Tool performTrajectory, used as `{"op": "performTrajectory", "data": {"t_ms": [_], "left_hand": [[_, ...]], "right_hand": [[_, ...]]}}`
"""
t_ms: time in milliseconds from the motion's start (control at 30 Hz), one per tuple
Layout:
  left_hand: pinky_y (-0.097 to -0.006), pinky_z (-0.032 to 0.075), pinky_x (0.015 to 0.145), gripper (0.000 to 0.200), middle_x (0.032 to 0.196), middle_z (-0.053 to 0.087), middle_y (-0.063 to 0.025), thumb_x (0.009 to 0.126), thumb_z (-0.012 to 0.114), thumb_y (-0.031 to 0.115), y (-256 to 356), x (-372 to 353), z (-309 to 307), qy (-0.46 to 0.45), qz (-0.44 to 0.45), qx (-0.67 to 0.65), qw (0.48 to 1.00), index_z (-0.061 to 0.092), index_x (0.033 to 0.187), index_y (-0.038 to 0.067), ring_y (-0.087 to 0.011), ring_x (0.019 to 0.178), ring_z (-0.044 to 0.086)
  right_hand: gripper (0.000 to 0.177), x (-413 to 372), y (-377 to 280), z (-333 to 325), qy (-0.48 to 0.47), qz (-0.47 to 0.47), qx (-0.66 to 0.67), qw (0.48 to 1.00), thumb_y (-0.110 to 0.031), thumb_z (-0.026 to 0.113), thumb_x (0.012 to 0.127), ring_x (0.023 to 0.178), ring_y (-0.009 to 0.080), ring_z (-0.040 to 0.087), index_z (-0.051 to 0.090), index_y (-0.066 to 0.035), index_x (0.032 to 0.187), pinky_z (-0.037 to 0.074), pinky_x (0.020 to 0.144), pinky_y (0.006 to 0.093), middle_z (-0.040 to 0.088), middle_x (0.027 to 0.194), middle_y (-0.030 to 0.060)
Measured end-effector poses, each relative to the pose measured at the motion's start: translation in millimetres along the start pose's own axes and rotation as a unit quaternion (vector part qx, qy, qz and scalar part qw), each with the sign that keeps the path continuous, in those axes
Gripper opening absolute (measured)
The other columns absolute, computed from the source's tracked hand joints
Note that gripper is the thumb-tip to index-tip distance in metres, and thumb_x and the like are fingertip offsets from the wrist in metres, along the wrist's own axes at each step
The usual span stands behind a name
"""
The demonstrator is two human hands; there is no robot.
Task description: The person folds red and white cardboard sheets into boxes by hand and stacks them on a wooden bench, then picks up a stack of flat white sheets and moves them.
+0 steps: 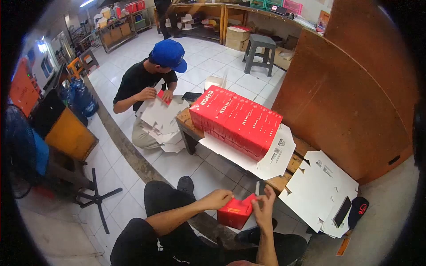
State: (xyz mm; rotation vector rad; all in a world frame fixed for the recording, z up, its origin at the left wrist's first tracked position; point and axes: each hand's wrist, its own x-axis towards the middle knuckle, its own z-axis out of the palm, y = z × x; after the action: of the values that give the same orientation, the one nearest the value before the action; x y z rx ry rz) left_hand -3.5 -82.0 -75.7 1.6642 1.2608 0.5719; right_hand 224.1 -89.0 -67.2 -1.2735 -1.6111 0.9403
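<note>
A small red cardboard box sits half folded in front of my lap. My left hand grips its top left edge. My right hand pinches a flap on its right side, fingers bent. Just beyond, a low wooden bench carries a long row of finished red boxes lying on flat white box blanks.
Another person in a blue cap squats past the bench, folding a red box over a heap of white blanks. More flat blanks with a black phone lie at my right. A brown wooden panel stands behind them. A grey stool stands farther back.
</note>
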Motion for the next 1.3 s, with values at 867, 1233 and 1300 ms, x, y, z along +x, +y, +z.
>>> {"op": "performTrajectory", "data": {"t_ms": [867,1233,1300], "left_hand": [[-0.0364,0.046,0.088,0.044,0.107,0.057,-0.0145,0.087,0.064,0.023,21.9,6.4,-18.9,0.043,0.065,-0.174,0.982,0.047,0.121,0.0,-0.0286,0.1,0.058],[-0.0355,0.027,0.11,0.078,0.144,0.032,-0.0187,0.09,0.062,0.02,26.6,5.5,-1.3,0.132,0.141,-0.278,0.941,0.013,0.147,-0.002,-0.0249,0.133,0.033],[-0.0352,0.024,0.111,0.078,0.146,0.029,-0.0186,0.091,0.061,0.019,18.8,9.0,-1.4,0.156,0.142,-0.315,0.925,0.011,0.147,-0.002,-0.0244,0.135,0.03]], "right_hand": [[0.074,-4.8,-17.2,5.2,-0.16,0.044,-0.037,0.985,-0.029,0.089,0.06,0.111,0.0305,0.053,0.048,0.001,0.114,0.044,0.094,0.0384,0.049,0.121,0.0207],[0.089,-14.2,-10.6,30.6,0.018,0.017,0.272,0.962,-0.041,0.069,0.083,0.129,0.0254,0.038,0.021,0.0,0.146,0.03,0.108,0.0397,0.036,0.141,0.0171],[0.075,-20.6,-16.7,31.7,-0.055,0.075,0.18,0.979,-0.036,0.066,0.087,0.122,0.0235,0.045,0.03,0.0,0.141,0.035,0.104,0.0381,0.046,0.134,0.0158]]}}
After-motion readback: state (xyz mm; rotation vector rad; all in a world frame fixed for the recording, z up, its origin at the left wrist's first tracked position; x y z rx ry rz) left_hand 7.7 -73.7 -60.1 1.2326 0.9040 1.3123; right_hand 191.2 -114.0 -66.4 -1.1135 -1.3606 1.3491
